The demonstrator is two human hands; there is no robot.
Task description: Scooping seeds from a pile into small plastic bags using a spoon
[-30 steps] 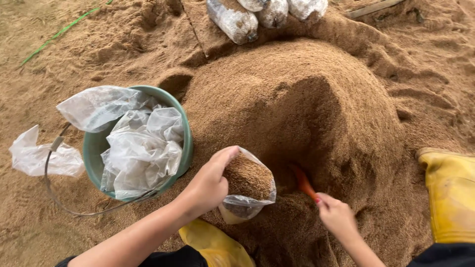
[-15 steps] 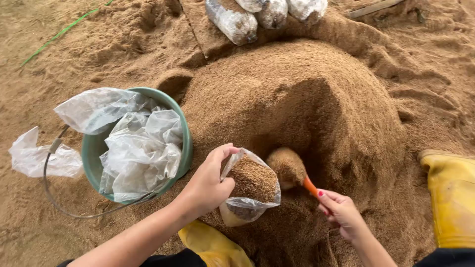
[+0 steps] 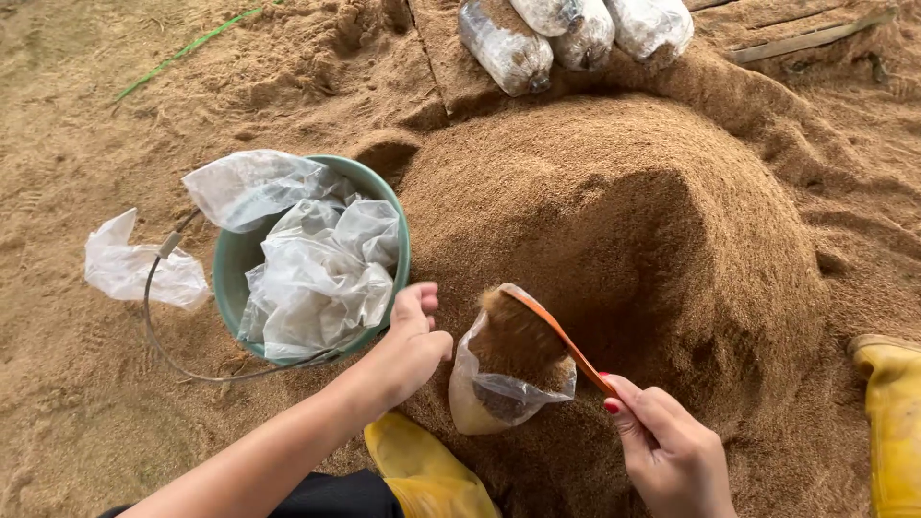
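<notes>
1. The right hand is clenched around the handle of an orange scoop, tipped so its load of sawdust slides down into the mouth of a small clear plastic bag.
2. That bag stands in a hollow at the foot of the big sawdust mound, partly filled and leaning against the loose material, which appears to prop it upright.
3. The left hand sits just beside the bag's left rim with the fingers loosely curled; it looks to be at the bag's edge, perhaps steadying the opening, but I cannot tell whether the fingertips actually pinch the plastic.
4. Left of that hand, a green bucket with a wire handle is sunk into the sawdust floor and stuffed with crumpled empty plastic bags, within easy reach as a supply.
5. One loose empty bag lies on the ground beyond the bucket's left side.
6. At the far edge of the mound, several filled bags lie together on a board, well apart from the scooping.
7. Yellow rubber boots flank the work at the near edge.
</notes>
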